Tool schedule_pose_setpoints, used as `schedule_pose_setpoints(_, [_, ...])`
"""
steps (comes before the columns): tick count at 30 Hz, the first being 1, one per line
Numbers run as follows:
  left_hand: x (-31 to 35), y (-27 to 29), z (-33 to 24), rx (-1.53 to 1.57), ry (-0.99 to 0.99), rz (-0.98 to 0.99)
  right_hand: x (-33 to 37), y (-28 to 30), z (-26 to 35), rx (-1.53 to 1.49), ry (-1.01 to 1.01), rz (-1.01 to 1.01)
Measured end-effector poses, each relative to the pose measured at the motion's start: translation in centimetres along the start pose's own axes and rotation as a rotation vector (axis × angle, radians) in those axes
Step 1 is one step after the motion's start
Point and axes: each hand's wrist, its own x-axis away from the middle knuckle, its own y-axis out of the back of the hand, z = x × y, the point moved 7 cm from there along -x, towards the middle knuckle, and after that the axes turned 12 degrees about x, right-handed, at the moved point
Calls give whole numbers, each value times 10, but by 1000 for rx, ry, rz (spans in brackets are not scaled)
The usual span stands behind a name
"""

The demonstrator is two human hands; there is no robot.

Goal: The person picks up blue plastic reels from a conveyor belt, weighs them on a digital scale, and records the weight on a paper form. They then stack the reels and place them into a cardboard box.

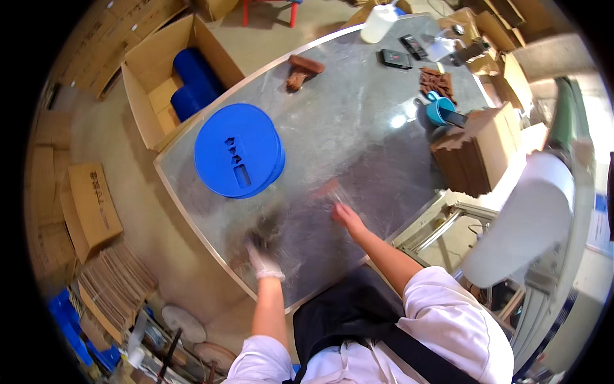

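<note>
My left hand (262, 261), in a whitish glove, is low over the near left part of the metal table (368, 134). A dark blur covers its fingers, so I cannot make out whether they hold anything. My right hand (347, 218) is bare and reaches over the middle of the near half. At its fingertips is a smeared reddish-brown piece (327, 189); motion hides its shape and whether the fingers grip it. Beyond my left hand sits a thick, round blue disc (214, 153) with several small cut-outs in its top.
Brown strips lie bundled (306, 65) at the far edge and piled (436, 82) at the right, near a turquoise cup (440, 110). A white bottle (378, 24) stands far back. Cardboard (476, 150) and a large white roll (527, 221) flank the right; an open carton (146, 83) holds blue rolls.
</note>
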Motion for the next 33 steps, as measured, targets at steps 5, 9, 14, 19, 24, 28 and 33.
schedule_pose_setpoints(5, [89, 99, 78, -157, 294, 103, 138, 110, -110, 572, -205, -224])
schedule_pose_setpoints(9, [166, 77, 56, -366, 480, -5, 230, 119, -109, 446, -282, -331])
schedule_pose_setpoints(14, [200, 47, -10, -571, 324, 155, 299, 83, -129, 333, -124, -250])
schedule_pose_setpoints(19, [199, 75, -42, -619, 227, 88, 402, 32, -128, 742, 131, -58])
schedule_pose_setpoints(24, [238, 69, -9, -734, 221, 150, 497, 63, -182, 700, 54, -206])
schedule_pose_setpoints(28, [326, 16, 98, -833, 286, 357, 585, 117, -248, 490, 43, -440])
schedule_pose_setpoints(33, [445, -11, 267, -966, 455, 711, 699, 155, -320, 389, 153, -524])
